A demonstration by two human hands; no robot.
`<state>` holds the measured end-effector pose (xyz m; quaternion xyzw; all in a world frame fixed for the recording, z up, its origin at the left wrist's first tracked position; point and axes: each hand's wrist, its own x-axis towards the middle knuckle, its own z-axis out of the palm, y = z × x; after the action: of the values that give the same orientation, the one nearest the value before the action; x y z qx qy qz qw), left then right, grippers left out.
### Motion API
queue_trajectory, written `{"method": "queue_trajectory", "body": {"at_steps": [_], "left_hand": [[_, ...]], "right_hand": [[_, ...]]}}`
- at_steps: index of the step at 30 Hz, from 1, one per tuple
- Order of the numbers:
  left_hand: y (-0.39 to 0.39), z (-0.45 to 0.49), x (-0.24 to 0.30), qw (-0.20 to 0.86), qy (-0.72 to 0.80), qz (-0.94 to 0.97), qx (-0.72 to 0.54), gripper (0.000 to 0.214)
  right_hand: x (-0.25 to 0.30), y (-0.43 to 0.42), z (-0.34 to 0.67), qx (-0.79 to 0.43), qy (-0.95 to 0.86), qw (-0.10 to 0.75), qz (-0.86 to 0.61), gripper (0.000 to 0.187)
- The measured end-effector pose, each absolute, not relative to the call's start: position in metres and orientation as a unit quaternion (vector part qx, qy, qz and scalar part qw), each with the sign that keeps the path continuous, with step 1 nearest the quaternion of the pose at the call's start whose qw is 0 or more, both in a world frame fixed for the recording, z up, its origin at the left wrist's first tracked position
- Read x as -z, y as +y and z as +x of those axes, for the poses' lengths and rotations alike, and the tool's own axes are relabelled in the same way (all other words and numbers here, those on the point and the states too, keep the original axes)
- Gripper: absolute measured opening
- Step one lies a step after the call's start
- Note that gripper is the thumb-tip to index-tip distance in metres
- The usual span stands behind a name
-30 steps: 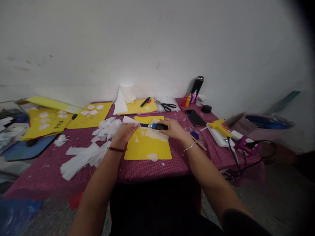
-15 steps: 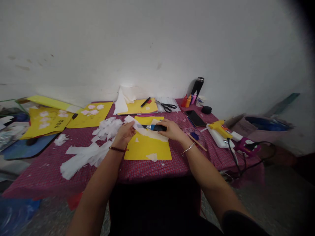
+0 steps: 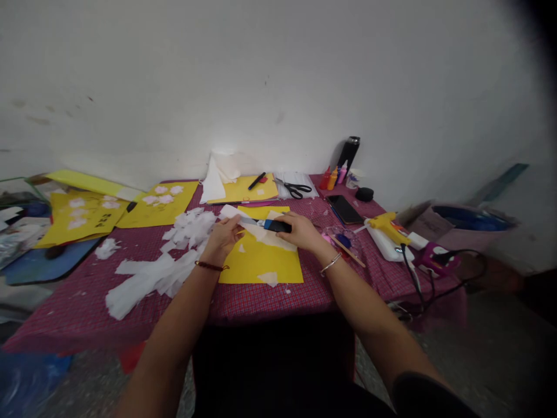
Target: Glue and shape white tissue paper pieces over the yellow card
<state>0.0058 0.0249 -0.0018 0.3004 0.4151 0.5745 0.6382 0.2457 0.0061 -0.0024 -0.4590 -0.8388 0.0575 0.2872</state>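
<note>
**Knife & paper strip held over yellow sheet; blade tip hard to make out**

A white paper strip (image 3: 230, 212) is pinched in the L hand (image 3: 224, 233), thumb and fingers drawn close together; part of it is covered by the fingers. A blue-and-black utility knife (image 3: 277, 226) is gripped by the handle in the R hand (image 3: 301, 230), its blade pointed twd the L hand. Whether the strip is touched by the blade cannot be told (tip blurred, pale on pale). Both are held above the far part of a yellow sheet (image 3: 261, 268), on which cream paper (image 3: 282, 240) is laid, partly hidden by knife & R hand. At L, white paper pieces (image 3: 150, 281) are heaped on the checked tablecloth (image 3: 265, 302), some behind the L forearm. At R, a wooden stick (image 3: 350, 252) is seen beyond the R wrist, w/ a small dark-blue item (image 3: 343, 240) beside it, not identifiable. The lettering (image 3: 103, 221) on a yellow card (image 3: 89, 212), far L, can't be read.
</note>
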Motion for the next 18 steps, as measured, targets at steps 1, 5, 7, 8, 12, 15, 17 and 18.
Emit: {"method": "queue_trajectory", "body": {"at_steps": [1, 5, 7, 8, 12, 15, 17, 18], "left_hand": [[0.0246, 0.0062, 0.0019, 0.639, 0.416, 0.303, -0.572, 0.017], [0.0244, 0.0065, 0.0025, 0.638, 0.417, 0.315, -0.566, 0.021], [0.0246, 0.0058, 0.0030, 0.632, 0.417, 0.325, -0.567, 0.022], [0.0247, 0.0054, 0.0033, 0.627, 0.418, 0.331, -0.569, 0.023], [0.0250, 0.0054, 0.0047, 0.604, 0.436, 0.356, -0.564, 0.028], [0.0252, 0.0070, 0.0060, 0.595, 0.454, 0.374, -0.547, 0.028], [0.0254, 0.0079, 0.0066, 0.594, 0.460, 0.382, -0.538, 0.026], [0.0253, 0.0081, 0.0067, 0.596, 0.461, 0.383, -0.534, 0.025]], "right_hand": [[0.0020, 0.0057, 0.2454, -0.059, -0.838, 0.286, -0.460, 0.041], [-0.0004, 0.0040, 0.2447, -0.064, -0.835, 0.284, -0.467, 0.039], [-0.0016, 0.0034, 0.2446, -0.062, -0.831, 0.286, -0.473, 0.038], [-0.0021, 0.0032, 0.2445, -0.061, -0.829, 0.287, -0.475, 0.038], [-0.0034, 0.0019, 0.2435, -0.059, -0.826, 0.285, -0.482, 0.039], [-0.0039, 0.0008, 0.2423, -0.062, -0.828, 0.281, -0.481, 0.040], [-0.0041, 0.0004, 0.2419, -0.061, -0.829, 0.280, -0.481, 0.040], [-0.0041, 0.0003, 0.2418, -0.060, -0.828, 0.281, -0.482, 0.040]]}}
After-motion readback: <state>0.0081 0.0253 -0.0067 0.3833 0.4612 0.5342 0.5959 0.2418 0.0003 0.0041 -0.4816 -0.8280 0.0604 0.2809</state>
